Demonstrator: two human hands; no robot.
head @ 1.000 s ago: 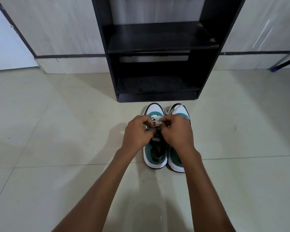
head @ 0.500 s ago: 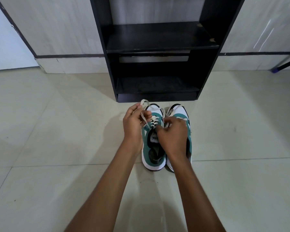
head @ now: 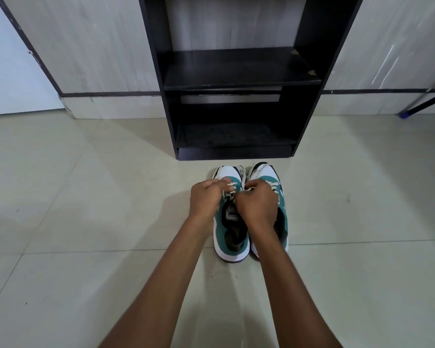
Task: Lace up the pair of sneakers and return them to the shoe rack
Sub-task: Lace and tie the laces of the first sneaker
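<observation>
Two white and teal sneakers stand side by side on the floor, toes toward the rack. The left sneaker (head: 230, 237) shows its black tongue and open collar. My forearm partly covers the right sneaker (head: 266, 173). My left hand (head: 205, 197) and my right hand (head: 258, 205) are both over the left sneaker's lacing, each pinching part of its white lace (head: 242, 172). A loop of lace sticks up between the two toes. The black shoe rack (head: 232, 81) stands just beyond, with both shelves bare.
A pale tiled floor (head: 86, 197) spreads out on both sides of the shoes. The rack backs onto a light wall with a dark skirting line. A dark metal leg with a blue foot (head: 407, 113) stands at the far right.
My left hand, which had lifted a lace end up and left half a second ago, has come back down to the sneaker. Both hands are again close together over the lacing.
</observation>
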